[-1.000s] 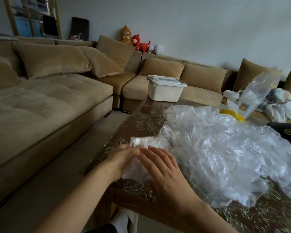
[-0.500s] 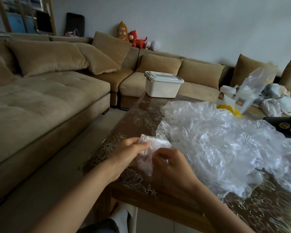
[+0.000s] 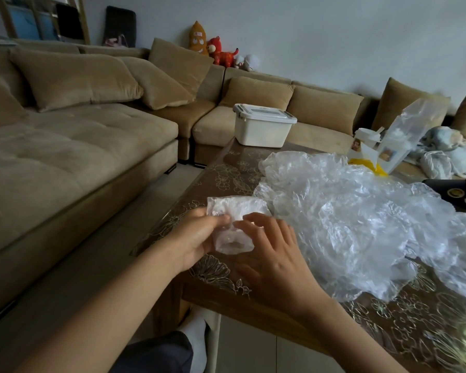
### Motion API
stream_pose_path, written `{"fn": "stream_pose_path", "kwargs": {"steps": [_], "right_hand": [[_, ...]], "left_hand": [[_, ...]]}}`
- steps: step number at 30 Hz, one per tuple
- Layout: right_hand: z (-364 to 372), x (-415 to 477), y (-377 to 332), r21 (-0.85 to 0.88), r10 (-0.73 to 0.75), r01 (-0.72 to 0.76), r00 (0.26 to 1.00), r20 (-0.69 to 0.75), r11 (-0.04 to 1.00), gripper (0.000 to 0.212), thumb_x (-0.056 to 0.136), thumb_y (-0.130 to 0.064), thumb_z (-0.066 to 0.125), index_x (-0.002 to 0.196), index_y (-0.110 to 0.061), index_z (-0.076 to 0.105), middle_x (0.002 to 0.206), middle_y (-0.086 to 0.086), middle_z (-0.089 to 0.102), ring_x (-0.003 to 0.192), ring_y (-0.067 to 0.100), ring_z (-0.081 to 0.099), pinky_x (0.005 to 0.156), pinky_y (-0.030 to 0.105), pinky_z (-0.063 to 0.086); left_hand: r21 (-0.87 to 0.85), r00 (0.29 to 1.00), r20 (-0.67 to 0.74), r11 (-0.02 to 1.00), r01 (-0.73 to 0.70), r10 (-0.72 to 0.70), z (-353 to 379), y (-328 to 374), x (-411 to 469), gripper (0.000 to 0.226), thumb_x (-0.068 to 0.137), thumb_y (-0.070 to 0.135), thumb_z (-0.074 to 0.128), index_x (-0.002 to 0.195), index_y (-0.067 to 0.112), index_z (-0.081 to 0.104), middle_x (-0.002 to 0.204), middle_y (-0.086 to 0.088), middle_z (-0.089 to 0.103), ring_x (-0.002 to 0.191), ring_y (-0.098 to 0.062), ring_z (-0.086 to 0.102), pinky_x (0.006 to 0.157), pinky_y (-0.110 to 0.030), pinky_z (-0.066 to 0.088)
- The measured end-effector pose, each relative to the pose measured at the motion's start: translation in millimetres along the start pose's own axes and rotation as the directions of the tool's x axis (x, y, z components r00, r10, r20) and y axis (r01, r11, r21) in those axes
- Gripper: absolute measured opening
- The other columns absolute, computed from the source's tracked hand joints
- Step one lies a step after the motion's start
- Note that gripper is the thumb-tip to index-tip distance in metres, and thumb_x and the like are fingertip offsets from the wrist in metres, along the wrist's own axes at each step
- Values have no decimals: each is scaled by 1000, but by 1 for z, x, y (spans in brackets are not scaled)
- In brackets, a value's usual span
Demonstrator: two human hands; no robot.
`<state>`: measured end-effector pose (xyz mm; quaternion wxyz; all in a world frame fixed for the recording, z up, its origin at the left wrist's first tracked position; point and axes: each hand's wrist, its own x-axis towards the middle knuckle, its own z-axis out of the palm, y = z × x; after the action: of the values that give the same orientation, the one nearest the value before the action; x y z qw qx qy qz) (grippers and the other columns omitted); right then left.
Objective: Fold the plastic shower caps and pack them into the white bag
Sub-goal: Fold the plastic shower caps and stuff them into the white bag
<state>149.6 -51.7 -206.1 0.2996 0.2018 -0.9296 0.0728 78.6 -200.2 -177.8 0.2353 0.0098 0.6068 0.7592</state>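
Note:
A small folded clear shower cap (image 3: 233, 224) lies at the near left corner of the table. My left hand (image 3: 199, 238) pinches its left edge between thumb and fingers. My right hand (image 3: 273, 254) rests over its right side with fingers spread and slightly bent, fingertips touching the plastic. A large heap of loose clear shower caps (image 3: 355, 211) covers the table to the right. The white bag (image 3: 388, 149), with a clear plastic top and a yellow base, stands at the far right of the table.
The brown table (image 3: 226, 179) has a floral pattern under glass. A white lidded box (image 3: 262, 125) sits at its far edge. A black object (image 3: 457, 192) lies at the right. A tan sofa wraps around the left and back. My knee shows below the table edge.
The small cap was lifted and folded between both hands half a second ago. Now it lies lower on the table, with my right hand opened over it.

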Motion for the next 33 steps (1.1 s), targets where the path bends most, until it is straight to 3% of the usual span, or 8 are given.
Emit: {"fn": "stream_pose_path", "kwargs": {"steps": [4,12,19,22,24,27,31,33], "right_hand": [[7,6,1,193,33,-15,995,-95,981,19,84,-35,65,98,-23,61,101,-8,58,94,10,45,82,23,32],[0,25,6,343,300,-366,925,231,865,29,84,-41,47,72,-22,64,72,-12,58,83,14,48,86,41,37],[-7,22,5,413,253,-310,949,188,856,37,80,-46,49,72,-14,66,67,-4,63,73,12,52,70,22,41],[-6,15,6,402,318,-338,941,118,851,15,82,-29,67,93,-19,64,89,-8,60,84,6,51,74,18,40],[-7,8,10,388,451,-426,892,30,817,35,77,-21,75,108,-22,56,103,-12,50,95,7,47,82,20,41],[-14,3,19,509,624,-583,774,111,633,64,71,-24,80,123,-27,41,115,-11,41,101,6,47,80,14,44],[-34,5,37,758,547,-651,649,528,40,77,64,-35,76,132,-23,43,125,1,55,106,15,61,75,21,53],[-46,10,45,740,438,-666,697,569,98,63,70,-38,72,128,-23,50,120,-1,62,104,11,63,74,20,53]], "left_hand": [[32,1000,-1,999,0,0,4,-5,-1,9,91,3,55,92,8,62,78,-8,66,59,-13,61,51,-24,52],[84,955,294,996,0,-25,2,-5,0,33,88,31,55,101,2,64,94,-17,62,73,-21,56,68,-33,49],[118,971,240,993,-24,-5,1,-11,4,20,91,11,52,107,4,61,85,-11,69,64,-14,65,65,-28,55],[121,986,166,991,-51,30,2,-12,5,19,96,9,45,102,7,62,89,-13,69,71,-18,65,68,-30,55],[97,987,152,993,-64,49,3,-12,4,19,97,8,44,103,7,62,97,-15,69,80,-20,66,74,-33,56],[66,986,163,997,-49,37,4,-9,1,19,97,6,43,106,5,59,104,-17,67,83,-20,67,72,-32,58],[52,976,219,999,-4,-7,8,-6,-3,19,96,6,44,108,2,58,99,-15,67,78,-20,68,64,-32,59],[107,954,290,993,39,-69,9,-4,-5,20,96,6,45,109,4,59,97,-15,67,76,-19,68,65,-34,60]]}}
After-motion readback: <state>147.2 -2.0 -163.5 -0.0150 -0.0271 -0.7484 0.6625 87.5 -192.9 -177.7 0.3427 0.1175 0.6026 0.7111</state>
